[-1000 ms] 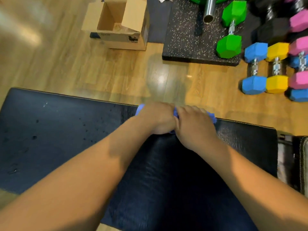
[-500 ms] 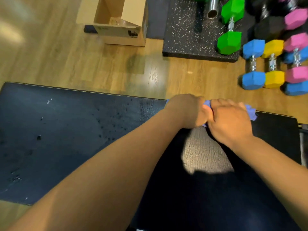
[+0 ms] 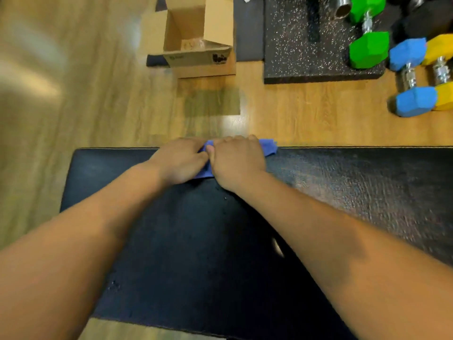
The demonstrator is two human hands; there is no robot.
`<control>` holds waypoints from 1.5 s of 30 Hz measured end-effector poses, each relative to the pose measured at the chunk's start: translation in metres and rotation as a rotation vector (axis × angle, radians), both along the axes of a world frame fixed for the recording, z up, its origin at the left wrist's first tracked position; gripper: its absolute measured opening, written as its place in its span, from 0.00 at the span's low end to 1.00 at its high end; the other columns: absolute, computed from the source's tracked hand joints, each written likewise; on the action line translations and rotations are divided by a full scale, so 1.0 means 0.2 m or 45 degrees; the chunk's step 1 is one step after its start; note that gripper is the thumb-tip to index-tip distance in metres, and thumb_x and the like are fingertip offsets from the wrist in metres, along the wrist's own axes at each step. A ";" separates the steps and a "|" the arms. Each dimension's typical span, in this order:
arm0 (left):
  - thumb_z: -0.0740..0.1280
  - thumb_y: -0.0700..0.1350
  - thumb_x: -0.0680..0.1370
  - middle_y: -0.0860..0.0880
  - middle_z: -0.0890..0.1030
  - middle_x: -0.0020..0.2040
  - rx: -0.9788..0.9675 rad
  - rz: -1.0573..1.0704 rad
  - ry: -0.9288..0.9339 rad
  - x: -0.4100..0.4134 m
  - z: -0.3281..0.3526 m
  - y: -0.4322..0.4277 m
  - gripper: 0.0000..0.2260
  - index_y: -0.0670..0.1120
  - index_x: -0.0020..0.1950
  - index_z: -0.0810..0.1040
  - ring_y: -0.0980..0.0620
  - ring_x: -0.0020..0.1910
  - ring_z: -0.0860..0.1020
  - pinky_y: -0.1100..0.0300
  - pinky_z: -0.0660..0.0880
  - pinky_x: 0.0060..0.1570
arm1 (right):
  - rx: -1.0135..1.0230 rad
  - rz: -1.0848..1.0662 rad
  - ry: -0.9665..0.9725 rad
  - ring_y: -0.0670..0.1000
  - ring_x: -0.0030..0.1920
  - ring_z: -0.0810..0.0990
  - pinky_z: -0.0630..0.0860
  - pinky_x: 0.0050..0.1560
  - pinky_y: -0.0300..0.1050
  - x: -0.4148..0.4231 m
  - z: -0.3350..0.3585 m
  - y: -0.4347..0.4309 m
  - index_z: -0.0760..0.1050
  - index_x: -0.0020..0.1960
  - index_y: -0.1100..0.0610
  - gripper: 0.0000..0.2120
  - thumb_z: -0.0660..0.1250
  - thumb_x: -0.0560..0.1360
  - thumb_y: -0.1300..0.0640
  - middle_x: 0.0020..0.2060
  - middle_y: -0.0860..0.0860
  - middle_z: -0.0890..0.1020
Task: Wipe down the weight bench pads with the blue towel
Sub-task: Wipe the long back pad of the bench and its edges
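- At the far edge of the black padded surface [image 3: 196, 241], mid-frame: the blue towel [image 3: 268, 147] lies bunched under both hands. One corner sticks out to the right of the right hand, and a strip shows between the two wrists.
- Left hand [image 3: 181, 160]: palm down on the towel, fingers curled over the far edge. The grip is closed around the cloth; fingertips hidden past the edge.
- Right hand [image 3: 236, 160]: just beside the left, thumbs touching. Knuckles bent over the same edge, grip likewise closed around the towel.
- Surface: left end in view, right part runs out of frame. The right part shows a grey sheen, and a few small specks lie near the wrists.
- Wood floor [image 3: 73, 106] beyond the surface: an open cardboard box [image 3: 196, 38] far centre.
- Speckled mat [image 3: 306, 45] far right, with a green dumbbell [image 3: 369, 49] on it.
- Blue dumbbell [image 3: 411, 77] and yellow dumbbell [image 3: 442, 69] side by side at the right edge.
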State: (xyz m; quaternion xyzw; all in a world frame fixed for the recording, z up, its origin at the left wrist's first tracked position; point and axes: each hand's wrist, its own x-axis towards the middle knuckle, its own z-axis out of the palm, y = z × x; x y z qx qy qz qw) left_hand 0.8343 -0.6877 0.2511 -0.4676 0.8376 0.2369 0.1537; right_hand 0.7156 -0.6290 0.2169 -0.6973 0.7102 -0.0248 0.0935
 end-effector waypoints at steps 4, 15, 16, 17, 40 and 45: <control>0.52 0.48 0.79 0.44 0.80 0.52 -0.019 -0.033 -0.118 -0.08 0.01 0.01 0.11 0.47 0.46 0.72 0.43 0.51 0.75 0.53 0.71 0.49 | -0.007 0.024 -0.119 0.56 0.54 0.77 0.66 0.53 0.50 -0.08 -0.02 0.02 0.75 0.58 0.54 0.19 0.50 0.82 0.46 0.53 0.53 0.81; 0.51 0.49 0.81 0.43 0.76 0.61 -0.265 -0.389 0.180 -0.73 -0.09 0.32 0.16 0.42 0.63 0.70 0.42 0.58 0.74 0.53 0.68 0.53 | 0.095 -0.286 0.073 0.61 0.49 0.76 0.67 0.51 0.55 -0.73 0.04 0.41 0.74 0.48 0.58 0.25 0.43 0.78 0.44 0.45 0.59 0.80; 0.51 0.48 0.81 0.43 0.76 0.60 -0.255 -0.383 0.231 -0.68 -0.10 0.31 0.16 0.42 0.63 0.70 0.42 0.58 0.74 0.53 0.68 0.54 | 0.104 -0.318 0.095 0.61 0.51 0.75 0.66 0.53 0.55 -0.68 0.05 0.39 0.74 0.50 0.57 0.24 0.43 0.78 0.45 0.47 0.58 0.81; 0.51 0.47 0.82 0.43 0.77 0.60 -0.224 -0.372 0.266 -0.62 -0.10 0.28 0.15 0.42 0.62 0.71 0.42 0.57 0.74 0.53 0.67 0.54 | 0.121 -0.334 0.105 0.61 0.52 0.75 0.65 0.54 0.55 -0.61 0.06 0.37 0.74 0.52 0.57 0.24 0.44 0.79 0.45 0.49 0.58 0.81; 0.46 0.56 0.70 0.43 0.73 0.49 -0.162 0.092 -0.069 0.04 -0.07 0.05 0.15 0.48 0.43 0.66 0.39 0.53 0.70 0.47 0.64 0.53 | 0.230 -0.097 -0.389 0.53 0.57 0.75 0.65 0.55 0.47 -0.08 0.07 0.00 0.73 0.62 0.50 0.15 0.54 0.81 0.46 0.56 0.51 0.79; 0.42 0.56 0.73 0.45 0.72 0.57 -0.152 -0.001 -0.106 -0.35 -0.08 0.23 0.18 0.48 0.51 0.64 0.41 0.56 0.68 0.48 0.60 0.58 | 0.299 -0.252 -0.421 0.55 0.55 0.77 0.66 0.52 0.48 -0.41 0.13 0.16 0.77 0.54 0.47 0.14 0.55 0.79 0.46 0.52 0.51 0.81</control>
